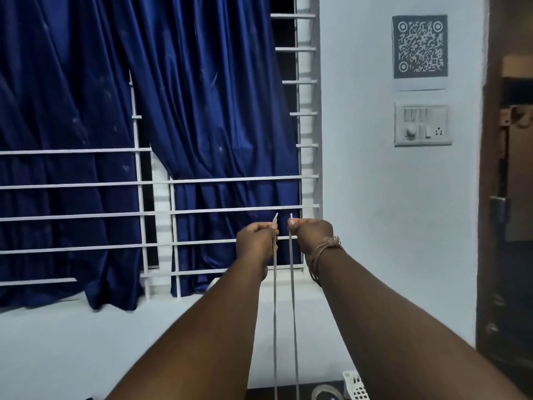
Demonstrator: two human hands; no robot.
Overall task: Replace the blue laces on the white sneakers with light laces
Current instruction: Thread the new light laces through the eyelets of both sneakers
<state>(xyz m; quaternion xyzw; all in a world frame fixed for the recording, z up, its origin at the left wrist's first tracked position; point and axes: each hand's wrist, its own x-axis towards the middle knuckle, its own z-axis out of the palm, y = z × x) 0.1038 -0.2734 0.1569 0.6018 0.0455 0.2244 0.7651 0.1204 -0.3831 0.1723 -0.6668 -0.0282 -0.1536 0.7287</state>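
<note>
Both arms are raised in front of the window. My left hand (256,241) pinches one end of a light lace (275,313), and my right hand (313,233) pinches the other end. The two lace strands hang straight down, side by side, between my forearms and run out of the bottom of the frame. The short tips stick up above my fingers. The sneakers and the blue laces are out of view.
A barred window (161,183) with dark blue curtains (216,111) fills the left. A switch panel (422,125) and a QR sheet (419,47) hang on the wall. A wooden door (504,197) stands at right. A white basket (356,386) peeks in at the bottom.
</note>
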